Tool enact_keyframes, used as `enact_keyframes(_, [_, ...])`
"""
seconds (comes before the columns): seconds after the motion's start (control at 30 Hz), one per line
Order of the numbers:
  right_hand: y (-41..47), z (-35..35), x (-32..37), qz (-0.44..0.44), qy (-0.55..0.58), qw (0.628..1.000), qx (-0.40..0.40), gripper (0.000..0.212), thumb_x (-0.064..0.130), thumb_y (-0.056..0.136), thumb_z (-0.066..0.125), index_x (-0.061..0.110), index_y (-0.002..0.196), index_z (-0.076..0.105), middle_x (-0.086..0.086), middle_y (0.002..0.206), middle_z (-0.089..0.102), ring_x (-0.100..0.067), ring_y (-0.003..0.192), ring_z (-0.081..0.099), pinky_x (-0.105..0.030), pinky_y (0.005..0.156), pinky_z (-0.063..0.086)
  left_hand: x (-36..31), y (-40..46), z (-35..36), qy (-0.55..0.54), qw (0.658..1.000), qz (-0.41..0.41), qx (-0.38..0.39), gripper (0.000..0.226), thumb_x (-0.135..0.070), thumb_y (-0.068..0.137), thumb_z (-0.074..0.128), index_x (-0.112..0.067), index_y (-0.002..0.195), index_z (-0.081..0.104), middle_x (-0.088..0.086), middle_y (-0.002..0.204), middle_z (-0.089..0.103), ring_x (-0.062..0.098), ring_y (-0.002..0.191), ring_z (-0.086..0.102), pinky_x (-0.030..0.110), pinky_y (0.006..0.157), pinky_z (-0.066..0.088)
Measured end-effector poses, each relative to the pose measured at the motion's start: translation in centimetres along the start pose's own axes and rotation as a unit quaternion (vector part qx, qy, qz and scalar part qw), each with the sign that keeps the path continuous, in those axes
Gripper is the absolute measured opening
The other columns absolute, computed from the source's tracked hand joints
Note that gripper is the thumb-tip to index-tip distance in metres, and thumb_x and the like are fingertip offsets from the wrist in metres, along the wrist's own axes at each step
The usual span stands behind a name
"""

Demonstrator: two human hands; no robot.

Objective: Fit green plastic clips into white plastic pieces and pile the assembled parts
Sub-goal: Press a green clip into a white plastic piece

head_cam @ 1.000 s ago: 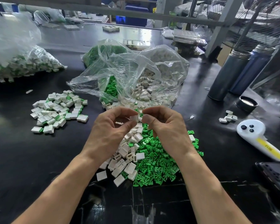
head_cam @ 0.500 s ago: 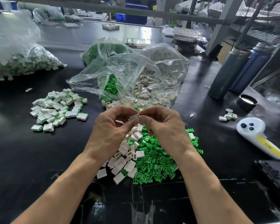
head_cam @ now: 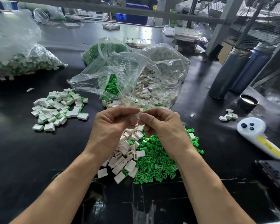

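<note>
My left hand (head_cam: 110, 125) and my right hand (head_cam: 165, 128) meet fingertip to fingertip above the table's middle. Between them they pinch a small white plastic piece (head_cam: 138, 115); a bit of green shows at its top edge, mostly hidden by my fingers. Under my hands lies a heap of loose white pieces (head_cam: 126, 152) beside a heap of green clips (head_cam: 157, 162). A pile of assembled white-and-green parts (head_cam: 58, 107) lies to the left.
An open clear bag (head_cam: 136, 75) of white pieces and green clips lies behind my hands. A large bag of parts (head_cam: 23, 60) sits far left. Two flasks (head_cam: 229, 71), a lid (head_cam: 247, 101), a white handheld device (head_cam: 259, 138) and a phone (head_cam: 275, 173) stand at right.
My two hands have closed together, bringing the white piece and the green clip against each other; the clip is now mostly hidden. The view has shifted slightly.
</note>
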State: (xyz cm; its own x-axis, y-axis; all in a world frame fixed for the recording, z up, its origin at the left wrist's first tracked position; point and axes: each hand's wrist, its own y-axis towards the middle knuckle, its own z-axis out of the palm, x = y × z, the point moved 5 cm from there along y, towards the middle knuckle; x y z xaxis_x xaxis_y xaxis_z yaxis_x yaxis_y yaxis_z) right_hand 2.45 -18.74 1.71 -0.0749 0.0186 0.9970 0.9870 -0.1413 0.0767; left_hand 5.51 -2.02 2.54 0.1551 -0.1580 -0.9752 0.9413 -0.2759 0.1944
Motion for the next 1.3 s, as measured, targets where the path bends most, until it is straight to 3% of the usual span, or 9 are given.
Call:
enact_keyframes(0.1, [-0.2, -0.1, 0.5, -0.039, -0.071, 0.997, -0.015, 0.006, 0.018, 0.094, 0.077, 0.024, 0.092, 0.078, 0.0, 0.082, 0.077, -0.009, 0.063, 0.064, -0.023, 0.058, 0.055, 0.1, 0.0, -0.1, 0.004, 1.0, -0.011, -0.011, 0.031, -0.015, 0.081, 0.078, -0.009, 0.111, 0.075, 0.013, 0.094, 0.077, 0.022, 0.082, 0.072, 0.03, 0.079, 0.062])
enact_keyframes(0.23, [-0.3, 0.2, 0.7, -0.06, -0.119, 0.991, -0.028, 0.01, 0.017, 0.093, 0.077, 0.028, 0.091, 0.077, 0.006, 0.081, 0.076, -0.003, 0.065, 0.065, -0.021, 0.06, 0.055, 0.2, 0.0, -0.3, 0.034, 0.999, -0.014, -0.018, 0.022, -0.018, 0.082, 0.079, -0.007, 0.101, 0.077, 0.012, 0.087, 0.077, 0.02, 0.073, 0.069, 0.026, 0.068, 0.06])
enact_keyframes(0.37, [-0.5, 0.4, 0.8, -0.073, -0.169, 0.982, -0.041, 0.008, 0.017, 0.093, 0.077, 0.024, 0.094, 0.077, 0.011, 0.081, 0.074, 0.001, 0.069, 0.065, -0.016, 0.064, 0.051, -0.2, -0.1, -0.2, 0.07, 0.997, 0.003, -0.021, 0.01, -0.007, 0.085, 0.078, -0.011, 0.094, 0.077, 0.006, 0.08, 0.077, 0.014, 0.068, 0.069, 0.021, 0.065, 0.058])
enact_keyframes(0.63, [-1.1, 0.8, 2.2, -0.114, -0.25, 0.96, -0.059, 0.006, 0.012, 0.09, 0.079, 0.018, 0.093, 0.078, 0.016, 0.08, 0.071, 0.001, 0.078, 0.067, -0.009, 0.066, 0.048, -0.9, -0.2, -0.1, 0.119, 0.992, 0.033, -0.035, 0.019, 0.004, 0.085, 0.076, -0.015, 0.089, 0.078, -0.003, 0.076, 0.077, 0.005, 0.064, 0.068, 0.016, 0.063, 0.055])
enact_keyframes(0.83, [-1.3, 1.1, 2.7, -0.144, -0.319, 0.935, -0.054, 0.004, 0.012, 0.091, 0.078, 0.015, 0.094, 0.079, 0.011, 0.08, 0.073, -0.002, 0.074, 0.067, -0.009, 0.065, 0.048, -1.0, -0.2, -0.1, 0.156, 0.986, 0.05, -0.018, 0.027, 0.011, 0.086, 0.073, -0.015, 0.087, 0.079, -0.004, 0.074, 0.076, 0.003, 0.063, 0.066, 0.016, 0.062, 0.053])
enact_keyframes(1.0, [-1.0, 0.7, 1.9, -0.098, -0.191, 0.976, -0.046, 0.009, 0.007, 0.09, 0.078, 0.017, 0.09, 0.08, 0.013, 0.072, 0.072, 0.001, 0.064, 0.065, -0.011, 0.06, 0.047, -0.8, -0.1, -0.2, 0.116, 0.992, 0.045, -0.029, 0.024, 0.011, 0.085, 0.073, -0.013, 0.087, 0.079, 0.005, 0.075, 0.076, 0.01, 0.061, 0.066, 0.019, 0.06, 0.055])
enact_keyframes(1.13, [-0.8, 0.9, 1.6, -0.07, -0.106, 0.991, -0.039, 0.012, 0.007, 0.092, 0.076, 0.018, 0.089, 0.08, 0.002, 0.074, 0.075, -0.006, 0.058, 0.061, -0.025, 0.055, 0.053, -0.5, 0.2, -0.3, 0.072, 0.996, 0.028, -0.039, 0.019, 0.008, 0.086, 0.074, -0.011, 0.088, 0.078, 0.01, 0.075, 0.076, 0.016, 0.061, 0.066, 0.022, 0.06, 0.056])
enact_keyframes(1.2, [-0.7, 0.8, 1.7, -0.057, -0.059, 0.996, -0.038, 0.012, 0.014, 0.098, 0.07, 0.013, 0.09, 0.078, -0.004, 0.076, 0.075, -0.012, 0.057, 0.058, -0.027, 0.051, 0.052, -0.4, 0.2, -0.1, 0.056, 0.998, 0.026, -0.029, 0.012, 0.003, 0.087, 0.075, -0.008, 0.091, 0.077, 0.011, 0.078, 0.076, 0.017, 0.065, 0.066, 0.024, 0.063, 0.058])
enact_keyframes(1.3, [-0.8, 0.7, 1.8, -0.03, -0.016, 0.998, -0.06, 0.042, 0.039, 0.106, 0.054, 0.006, 0.091, 0.074, -0.008, 0.078, 0.075, -0.015, 0.058, 0.056, -0.025, 0.047, 0.045, -0.3, 0.1, 0.3, 0.041, 0.999, 0.026, -0.022, 0.011, -0.001, 0.087, 0.076, -0.009, 0.094, 0.076, 0.008, 0.087, 0.076, 0.015, 0.077, 0.069, 0.023, 0.073, 0.058])
